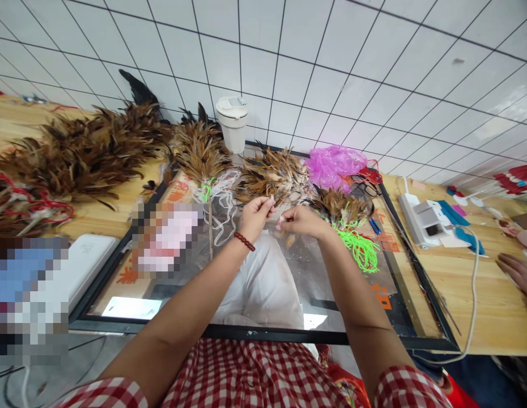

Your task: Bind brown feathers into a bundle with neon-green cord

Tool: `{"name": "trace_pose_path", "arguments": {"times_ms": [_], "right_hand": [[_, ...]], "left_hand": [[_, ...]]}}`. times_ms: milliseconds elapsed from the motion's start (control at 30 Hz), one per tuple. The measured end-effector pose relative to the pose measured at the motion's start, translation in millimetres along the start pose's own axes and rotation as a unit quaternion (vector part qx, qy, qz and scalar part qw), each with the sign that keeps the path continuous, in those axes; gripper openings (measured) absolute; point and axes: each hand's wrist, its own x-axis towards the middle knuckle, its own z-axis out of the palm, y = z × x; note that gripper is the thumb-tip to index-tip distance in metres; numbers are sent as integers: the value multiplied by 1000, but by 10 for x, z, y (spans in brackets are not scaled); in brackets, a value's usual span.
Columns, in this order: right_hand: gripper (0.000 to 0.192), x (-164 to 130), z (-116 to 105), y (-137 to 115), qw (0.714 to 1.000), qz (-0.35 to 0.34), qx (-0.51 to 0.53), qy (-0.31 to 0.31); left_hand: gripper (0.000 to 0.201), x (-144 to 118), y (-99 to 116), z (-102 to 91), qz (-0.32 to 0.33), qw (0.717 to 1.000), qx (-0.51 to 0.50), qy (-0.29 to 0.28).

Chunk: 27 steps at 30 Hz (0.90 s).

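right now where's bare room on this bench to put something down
Bare wood lies right of the black-framed glass panel, below the white power strip. Brown feather bundles, pink plastic bag and green cord crowd both hands.

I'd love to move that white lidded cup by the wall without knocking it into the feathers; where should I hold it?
Hold the white cup round its body, just below the wider lid. It stands upright against the tiled wall, with feather bundles close on its left, so probably come from the front right, where the way looks more open. The tapering sides suggest wrapping your fingers well round.
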Motion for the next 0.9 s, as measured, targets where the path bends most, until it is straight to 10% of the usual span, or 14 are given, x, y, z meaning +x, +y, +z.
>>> {"name": "trace_pose_path", "arguments": {"times_ms": [233, 633, 900], "right_hand": [[69, 15, 38, -166, 970, -9, 185, 158], [93, 38, 114, -183, 971, 13, 171, 164], [44, 11, 4, -91, 973, -37, 86, 211]], "left_hand": [[26, 8, -54, 5, 24, 999, -18, -14], [34, -37, 6, 0, -89, 980, -125, -129], [31, -54, -17, 43, -64, 990, -97, -86]]}}
